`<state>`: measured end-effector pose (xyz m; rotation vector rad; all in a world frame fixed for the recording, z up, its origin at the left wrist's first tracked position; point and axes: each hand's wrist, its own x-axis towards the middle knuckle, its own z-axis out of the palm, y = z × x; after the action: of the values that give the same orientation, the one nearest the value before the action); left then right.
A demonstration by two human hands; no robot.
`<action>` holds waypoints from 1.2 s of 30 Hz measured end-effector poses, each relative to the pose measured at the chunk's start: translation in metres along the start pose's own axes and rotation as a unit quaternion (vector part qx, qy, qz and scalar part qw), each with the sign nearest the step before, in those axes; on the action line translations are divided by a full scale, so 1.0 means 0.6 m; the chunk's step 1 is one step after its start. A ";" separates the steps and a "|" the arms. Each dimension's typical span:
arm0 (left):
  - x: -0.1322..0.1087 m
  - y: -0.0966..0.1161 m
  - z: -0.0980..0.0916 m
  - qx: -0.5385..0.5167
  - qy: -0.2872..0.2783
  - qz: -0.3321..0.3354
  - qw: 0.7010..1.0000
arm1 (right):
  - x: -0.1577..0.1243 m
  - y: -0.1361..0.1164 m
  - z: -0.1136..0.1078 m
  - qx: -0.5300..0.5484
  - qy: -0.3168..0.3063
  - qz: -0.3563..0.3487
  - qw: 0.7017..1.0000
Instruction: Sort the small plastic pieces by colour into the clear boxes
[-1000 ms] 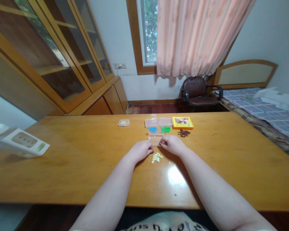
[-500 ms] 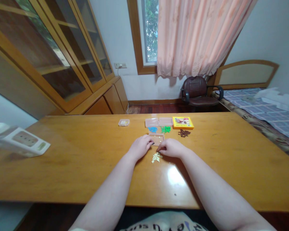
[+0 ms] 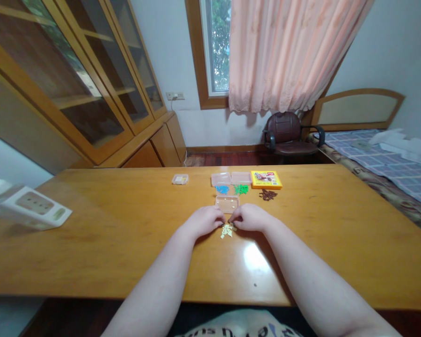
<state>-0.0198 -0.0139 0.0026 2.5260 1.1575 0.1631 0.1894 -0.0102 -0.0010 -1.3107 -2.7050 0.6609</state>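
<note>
My left hand (image 3: 206, 220) has slid towards six o'clock, level with my right hand (image 3: 250, 217); both curl with fingertips drawn in, any grip too small to tell. A translucent plastic tray (image 3: 226, 205) lies at their twelve, the pile of pale-yellow pieces (image 3: 226, 230) at their six; I judge it piece-picking, calling next for a fine pinch.

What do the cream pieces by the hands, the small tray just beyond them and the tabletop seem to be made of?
Tabletop: wood or veneer, glossy, judging by its brown, faintly streaked surface and bright glare.
Small tray: likely clear, smooth plastic, since the tabletop's brown seems to show through.
Cream pieces: possibly plastic, from their even colour; too small to judge finish.
</note>
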 end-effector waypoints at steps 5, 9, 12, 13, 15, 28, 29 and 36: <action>-0.001 0.001 -0.001 -0.009 -0.030 -0.008 0.999 | 0.001 0.001 -0.003 -0.026 0.031 0.010 0.999; 0.000 -0.001 0.002 -0.010 -0.041 -0.008 0.999 | 0.005 0.002 -0.001 -0.033 0.024 0.008 0.999; -0.001 -0.003 0.003 -0.014 -0.037 -0.022 0.999 | 0.007 0.000 0.000 -0.051 0.026 0.019 0.998; -0.002 -0.004 0.003 -0.019 -0.035 -0.025 0.999 | 0.008 -0.001 0.000 -0.060 0.028 0.024 0.998; -0.003 -0.005 0.002 -0.035 -0.037 -0.024 0.998 | 0.009 -0.004 0.000 -0.080 0.032 0.031 0.996; -0.006 0.001 -0.002 -0.063 -0.064 -0.037 0.995 | -0.001 -0.010 -0.014 -0.099 0.036 0.054 0.993; -0.005 0.002 -0.002 -0.058 -0.066 -0.041 0.995 | -0.001 -0.009 -0.014 -0.101 0.035 0.054 0.993; -0.002 0.006 0.001 -0.034 -0.070 -0.043 0.996 | 0.002 -0.011 -0.012 -0.122 0.024 0.051 0.991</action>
<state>-0.0179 -0.0169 0.0035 2.3833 1.1812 0.0034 0.1856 -0.0106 0.0081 -1.5033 -2.7643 0.3050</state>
